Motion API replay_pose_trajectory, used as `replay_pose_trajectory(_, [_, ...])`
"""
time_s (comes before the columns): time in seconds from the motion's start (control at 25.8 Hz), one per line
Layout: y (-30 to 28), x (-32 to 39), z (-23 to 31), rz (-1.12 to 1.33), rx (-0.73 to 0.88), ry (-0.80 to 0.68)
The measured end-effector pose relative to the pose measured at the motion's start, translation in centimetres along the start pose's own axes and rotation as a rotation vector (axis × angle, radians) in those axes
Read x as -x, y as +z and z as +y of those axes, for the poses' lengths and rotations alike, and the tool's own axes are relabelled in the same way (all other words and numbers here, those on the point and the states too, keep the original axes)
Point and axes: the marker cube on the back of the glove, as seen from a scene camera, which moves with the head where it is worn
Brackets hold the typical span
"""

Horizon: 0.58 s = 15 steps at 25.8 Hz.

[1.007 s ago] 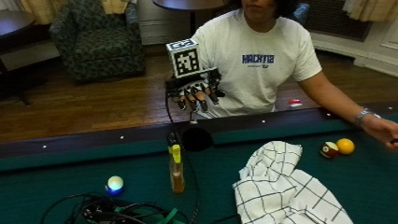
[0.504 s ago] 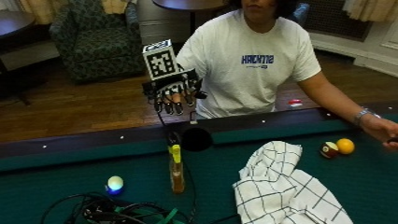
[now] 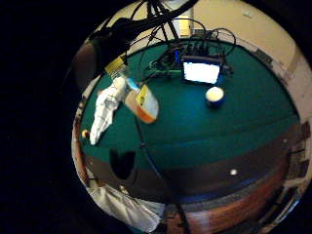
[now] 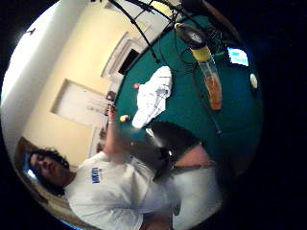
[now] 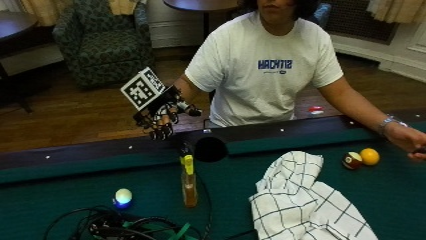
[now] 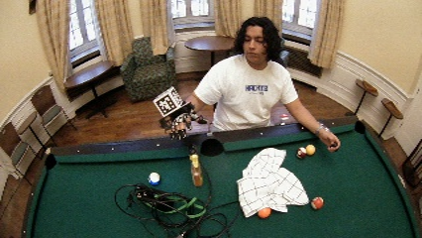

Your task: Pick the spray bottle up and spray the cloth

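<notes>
Matt green felt table [image 5: 80, 185]; soft checked cloth [image 5: 306, 205]; clear plastic spray bottle [image 5: 190, 182]; glossy balls [image 5: 361, 158].

The person [image 5: 269, 75] is wearing a white short-sleeved T-shirt with blue chest lettering, a black glove [image 5: 162, 116], and seemingly a wristband [image 5: 386, 121].

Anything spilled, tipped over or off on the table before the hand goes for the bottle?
Nothing spilled or tipped. The spray bottle stands upright on the felt, and the checked cloth lies crumpled beside it, apart. One oddity: a tangle of cables sprawls near the bottle. The gloved right hand hovers over the rail, empty.
</notes>
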Motion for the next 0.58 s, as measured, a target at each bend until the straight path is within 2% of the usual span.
replay_pose_trajectory(0.19, [1.5, -1.5, 0.6, -0.272, -0.046, 0.086])
replay_pose_trajectory(0.58, [3.7, -3.2, 1.0, -0.373, -0.139, 0.187])
